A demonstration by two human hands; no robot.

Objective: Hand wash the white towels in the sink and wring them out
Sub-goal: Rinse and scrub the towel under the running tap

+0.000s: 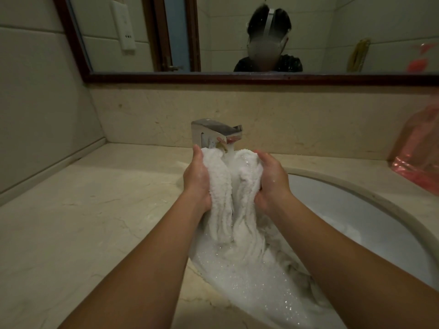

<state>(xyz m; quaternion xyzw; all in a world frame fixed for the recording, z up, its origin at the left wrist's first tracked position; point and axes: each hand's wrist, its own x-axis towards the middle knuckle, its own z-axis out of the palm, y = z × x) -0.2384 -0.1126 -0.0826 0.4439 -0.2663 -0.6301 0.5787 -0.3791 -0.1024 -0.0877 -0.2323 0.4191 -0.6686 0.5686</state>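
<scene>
Two bare hands work over one round sink [344, 207] set into a pale marble table [95, 210]. Between them is one white towel [226, 184], wet and bunched, lifted up out of the basin just under the spout of the single chrome faucet [215, 132]. One stream of water [230, 155] runs from the spout down into the fold between the towel's two gathered sides. The left hand [197, 180] grips the left bunch, its fingers curled round the cloth and hidden behind it. The right hand [273, 179] grips the right bunch the same way, thumb on the near side and fingertips dug into the top of the pile. Both hands are wet. The lower part of the towel hangs down into the sink and trails off into white foam [251, 288] that fills the near side of the basin. More white cloth lies folded in the foam near the right forearm, but I cannot tell whether it is the same towel or a second one. One pink plastic bag [418, 157] stands on the table at the far right, against the wall. One dark-framed mirror [313, 32] hangs above the backsplash and reflects the person wearing a headband.
</scene>
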